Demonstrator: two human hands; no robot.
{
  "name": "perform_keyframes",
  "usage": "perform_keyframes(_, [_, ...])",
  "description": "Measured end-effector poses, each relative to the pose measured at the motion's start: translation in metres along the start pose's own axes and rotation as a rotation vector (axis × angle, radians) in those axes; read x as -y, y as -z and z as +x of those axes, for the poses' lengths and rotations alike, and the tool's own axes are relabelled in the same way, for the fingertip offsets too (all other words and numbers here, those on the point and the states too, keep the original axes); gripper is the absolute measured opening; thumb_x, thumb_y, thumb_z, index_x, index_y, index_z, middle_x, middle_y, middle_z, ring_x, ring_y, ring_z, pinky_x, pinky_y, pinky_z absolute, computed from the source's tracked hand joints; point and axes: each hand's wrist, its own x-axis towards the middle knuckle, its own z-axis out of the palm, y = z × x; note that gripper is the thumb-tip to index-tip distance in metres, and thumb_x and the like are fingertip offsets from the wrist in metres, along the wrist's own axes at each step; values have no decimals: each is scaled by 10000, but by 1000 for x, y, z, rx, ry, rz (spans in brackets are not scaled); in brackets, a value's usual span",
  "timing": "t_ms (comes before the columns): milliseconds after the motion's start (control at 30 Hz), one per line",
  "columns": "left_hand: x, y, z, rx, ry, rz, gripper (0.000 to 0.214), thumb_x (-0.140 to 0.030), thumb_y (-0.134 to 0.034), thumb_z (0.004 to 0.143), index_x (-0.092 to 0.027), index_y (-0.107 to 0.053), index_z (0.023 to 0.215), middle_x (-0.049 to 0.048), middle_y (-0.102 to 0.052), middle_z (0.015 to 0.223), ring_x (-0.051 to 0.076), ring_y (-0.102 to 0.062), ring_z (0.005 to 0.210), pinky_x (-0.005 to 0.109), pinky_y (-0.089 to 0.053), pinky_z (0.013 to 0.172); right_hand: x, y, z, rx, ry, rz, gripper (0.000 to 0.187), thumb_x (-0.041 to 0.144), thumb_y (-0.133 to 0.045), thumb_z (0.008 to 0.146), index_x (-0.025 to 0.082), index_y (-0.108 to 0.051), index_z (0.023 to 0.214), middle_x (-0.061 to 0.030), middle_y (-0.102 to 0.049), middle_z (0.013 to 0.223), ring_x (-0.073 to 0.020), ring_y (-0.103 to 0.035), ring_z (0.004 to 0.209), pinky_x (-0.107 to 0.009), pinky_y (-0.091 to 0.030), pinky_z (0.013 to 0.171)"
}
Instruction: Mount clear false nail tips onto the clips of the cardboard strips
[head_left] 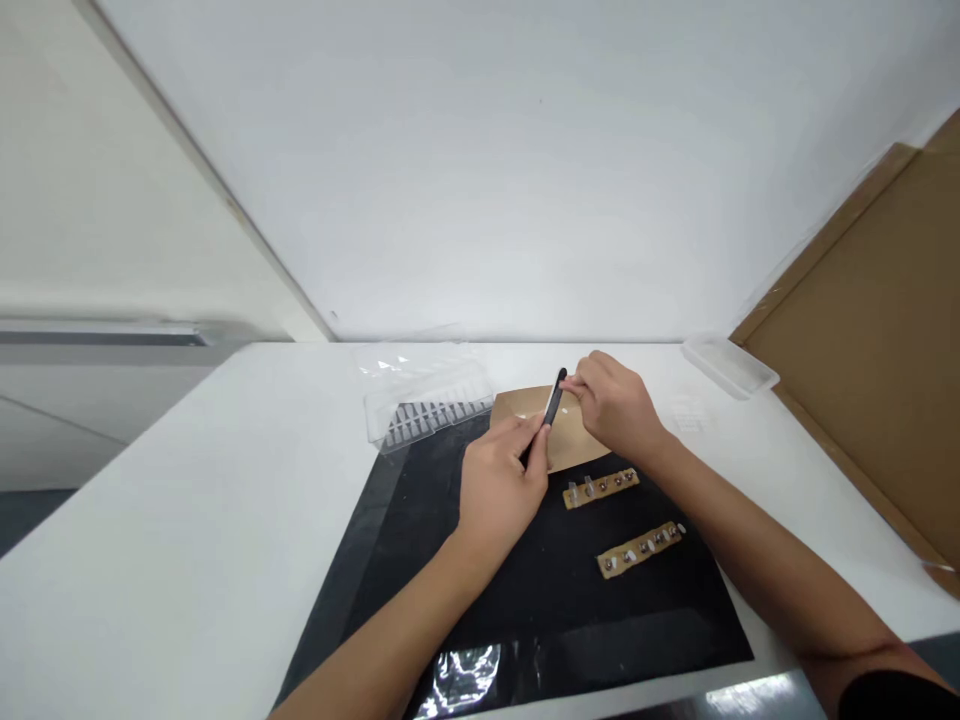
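Note:
My left hand (499, 490) grips a slim black tool (553, 405), probably tweezers, whose upper end stands over a curved tan card-like piece (536, 425). My right hand (611, 405) pinches the far right part of that piece, with its fingertips close to the tool's upper end. Two tan circuit-board strips lie on the black mat (525, 600) just below my right hand. The nearer strip (641, 550) and the farther strip (600, 488) both carry small metal and white parts. My hands hide part of the tan piece.
A clear plastic tray (420, 395) holding rows of grey comb-like parts stands at the mat's far left corner. A small clear tray (727, 365) sits at the white table's (187, 480) far right. A cardboard panel (862, 320) leans at the right.

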Motion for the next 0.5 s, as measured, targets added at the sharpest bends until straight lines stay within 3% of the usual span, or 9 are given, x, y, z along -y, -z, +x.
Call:
perform_keyframes(133, [0,0,0,6,-12,-4,232,-173,-609,989,-177,-817,887,42,-781,753,191,-737,716,284,-538,684,0,0,0,104,73,37,255,236,-483,1091,221,-486,836,-40,-556,832,-180,-496,705,-299,-396,644])
perform_keyframes(267, [-1,2,1,-11,-6,-11,226,-184,-611,996,-183,-816,901,18,-747,679,178,-711,652,280,-527,657,0,1,1,27,32,75,261,227,-488,1087,226,-468,827,-45,-553,837,-195,-531,767,-305,-416,685])
perform_keyframes(433, [-2,2,2,8,-1,-28,244,-170,-619,982,-193,-803,824,12,-736,663,178,-715,658,277,-522,652,-1,4,2,160,96,117,246,193,-515,1064,222,-468,825,-32,-547,822,-184,-505,738,-297,-396,665])
perform_keyframes(500, [-2,1,2,6,-3,-25,242,-175,-613,989,-185,-811,851,17,-738,665,181,-714,657,281,-522,652,-2,5,3,119,72,124,256,194,-518,1063,223,-462,815,-33,-544,820,-185,-507,749,-296,-397,674])
